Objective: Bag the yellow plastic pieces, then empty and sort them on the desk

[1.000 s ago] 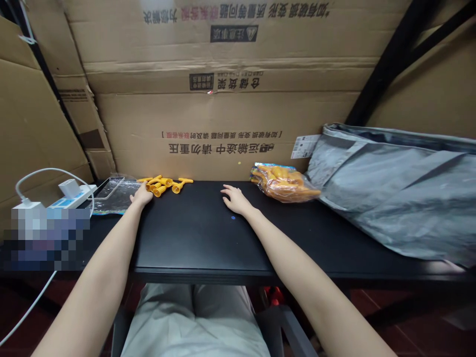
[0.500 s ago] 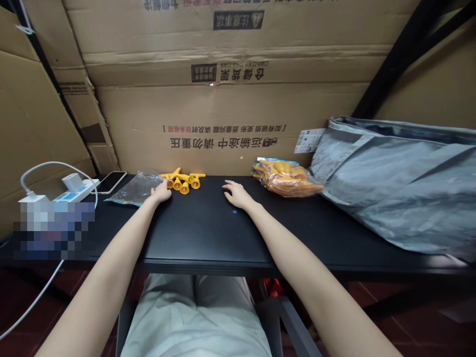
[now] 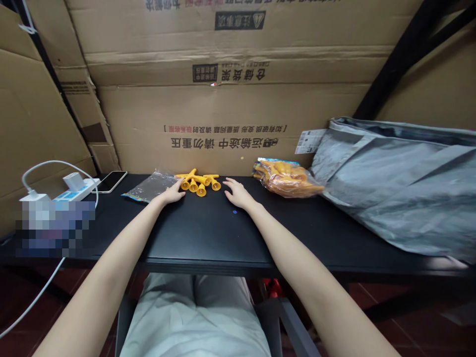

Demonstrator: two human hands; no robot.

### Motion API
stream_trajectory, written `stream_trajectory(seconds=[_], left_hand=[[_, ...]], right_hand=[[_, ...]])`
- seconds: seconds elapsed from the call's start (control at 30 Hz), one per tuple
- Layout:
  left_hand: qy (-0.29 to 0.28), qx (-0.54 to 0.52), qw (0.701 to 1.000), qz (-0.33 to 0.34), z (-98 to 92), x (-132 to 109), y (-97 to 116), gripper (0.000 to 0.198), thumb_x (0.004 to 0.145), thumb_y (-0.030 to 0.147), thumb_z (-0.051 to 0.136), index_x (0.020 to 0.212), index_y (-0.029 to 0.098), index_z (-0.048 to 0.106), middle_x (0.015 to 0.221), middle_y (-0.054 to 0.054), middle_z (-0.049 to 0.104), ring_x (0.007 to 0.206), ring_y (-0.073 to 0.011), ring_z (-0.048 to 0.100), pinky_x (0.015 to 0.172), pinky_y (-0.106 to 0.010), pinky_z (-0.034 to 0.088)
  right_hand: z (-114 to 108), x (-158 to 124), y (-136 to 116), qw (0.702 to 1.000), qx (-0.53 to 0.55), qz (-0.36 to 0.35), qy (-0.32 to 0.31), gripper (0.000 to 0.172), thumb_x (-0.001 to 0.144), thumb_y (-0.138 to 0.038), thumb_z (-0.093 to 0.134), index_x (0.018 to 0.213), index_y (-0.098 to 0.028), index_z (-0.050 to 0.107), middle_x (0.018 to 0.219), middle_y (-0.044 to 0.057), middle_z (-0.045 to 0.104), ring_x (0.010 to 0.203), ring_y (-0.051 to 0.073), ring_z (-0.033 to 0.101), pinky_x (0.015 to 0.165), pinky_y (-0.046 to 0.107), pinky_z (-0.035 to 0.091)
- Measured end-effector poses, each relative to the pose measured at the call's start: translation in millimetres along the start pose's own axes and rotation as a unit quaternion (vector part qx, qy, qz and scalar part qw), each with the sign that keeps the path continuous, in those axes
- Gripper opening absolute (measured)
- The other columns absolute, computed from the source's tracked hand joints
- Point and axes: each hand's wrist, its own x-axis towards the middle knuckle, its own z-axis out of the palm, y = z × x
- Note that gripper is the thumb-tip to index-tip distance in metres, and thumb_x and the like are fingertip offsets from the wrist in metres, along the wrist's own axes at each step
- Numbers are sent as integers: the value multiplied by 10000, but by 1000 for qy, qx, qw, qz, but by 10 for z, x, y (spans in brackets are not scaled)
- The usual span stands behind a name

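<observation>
The left hand (image 3: 173,193) lay spread against the yellow pieces (image 3: 201,190), the right hand (image 3: 238,195), also spread, just beyond them, seemingly bracketing the cluster on the table (image 3: 208,238). A bag (image 3: 148,184) lay beside the left.

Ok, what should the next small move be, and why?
I'd probably ease the right hand slightly left to the nearest yellow piece: that hand looks open and empty, with the piece just beyond its fingertips, while the left hand is at the opposite edge of the yellow pile.
</observation>
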Motion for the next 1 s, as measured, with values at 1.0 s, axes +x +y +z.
stream_trajectory(seconds=[1.0], left_hand=[[83,248,951,-164,-214,-279,156,447,886,414,467,1216,120,529,1227,-198,595,1097,-324,601,874,-405,481]], right_hand=[[151,125,-884,984,-105,-136,-39,489,938,-265,403,1426,-286,389,1506,51,368,1365,288,348,1082,705,-34]])
